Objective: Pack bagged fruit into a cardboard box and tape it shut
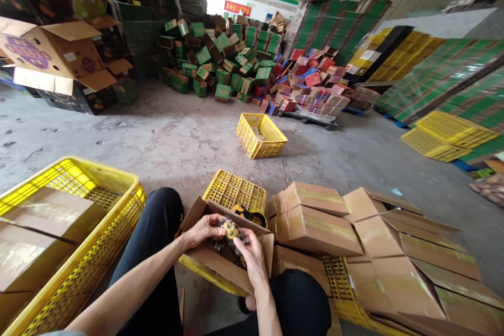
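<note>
An open brown cardboard box rests tilted between my knees, on an upturned yellow crate. Both my hands are inside its opening. My left hand curls its fingers round a small yellow and dark item at the box mouth. My right hand grips the same bundle from the right, fingers closed. A yellow and black tape dispenser lies just behind the box. What the bundle is cannot be made out.
A large yellow crate holding flat cardboard stands at my left. Several brown boxes lie to my right. Another yellow crate sits on the concrete floor ahead. Piles of green and red cartons fill the back.
</note>
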Demonstrator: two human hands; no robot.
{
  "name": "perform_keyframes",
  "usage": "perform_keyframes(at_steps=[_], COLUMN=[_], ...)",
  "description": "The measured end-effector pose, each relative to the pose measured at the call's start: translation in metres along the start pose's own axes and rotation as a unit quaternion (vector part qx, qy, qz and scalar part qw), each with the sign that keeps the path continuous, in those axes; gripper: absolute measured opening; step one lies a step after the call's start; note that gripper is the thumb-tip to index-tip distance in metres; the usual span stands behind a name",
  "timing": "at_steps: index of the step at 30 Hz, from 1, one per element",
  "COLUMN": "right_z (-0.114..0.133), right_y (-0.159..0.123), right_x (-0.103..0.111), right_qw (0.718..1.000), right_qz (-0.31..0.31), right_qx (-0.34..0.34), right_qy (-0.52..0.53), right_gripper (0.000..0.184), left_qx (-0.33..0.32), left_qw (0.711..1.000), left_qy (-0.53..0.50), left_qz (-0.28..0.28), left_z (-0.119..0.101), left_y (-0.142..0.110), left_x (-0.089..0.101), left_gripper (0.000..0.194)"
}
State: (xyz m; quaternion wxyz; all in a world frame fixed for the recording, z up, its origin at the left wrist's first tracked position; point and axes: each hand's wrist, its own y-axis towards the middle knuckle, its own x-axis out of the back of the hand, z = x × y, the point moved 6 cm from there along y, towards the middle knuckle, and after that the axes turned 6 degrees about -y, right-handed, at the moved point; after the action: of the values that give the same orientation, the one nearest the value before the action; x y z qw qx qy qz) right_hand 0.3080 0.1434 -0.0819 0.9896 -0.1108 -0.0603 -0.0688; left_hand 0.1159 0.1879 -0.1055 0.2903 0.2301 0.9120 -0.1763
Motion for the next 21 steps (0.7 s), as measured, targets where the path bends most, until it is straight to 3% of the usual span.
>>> perform_keyframes(at_steps=[13,18,21], right_z=[-0.001,-0.007,-0.006], right_y=[0.000,0.005,0.004], right_x=[-0.004,0.000,0.001], right_qw=[0.997,0.998,0.998], right_qz=[0.060,0.031,0.025], right_qx=[0.016,0.040,0.036], right_qy=[-0.054,-0.045,-0.036], right_gripper=[0.065,0.067,0.065], left_qx=[-0.029,-0.013,0.000], left_qw=[1.000,0.999,0.999], left_qy=[0.007,-0.031,-0.030], left_qz=[0.003,0.000,0.014], left_z=[-0.003,0.006,0.010], left_y=[0.000,0.002,0.002], left_x=[-0.001,0.004,0.004], left_gripper=[0.047,0.071,0.075])
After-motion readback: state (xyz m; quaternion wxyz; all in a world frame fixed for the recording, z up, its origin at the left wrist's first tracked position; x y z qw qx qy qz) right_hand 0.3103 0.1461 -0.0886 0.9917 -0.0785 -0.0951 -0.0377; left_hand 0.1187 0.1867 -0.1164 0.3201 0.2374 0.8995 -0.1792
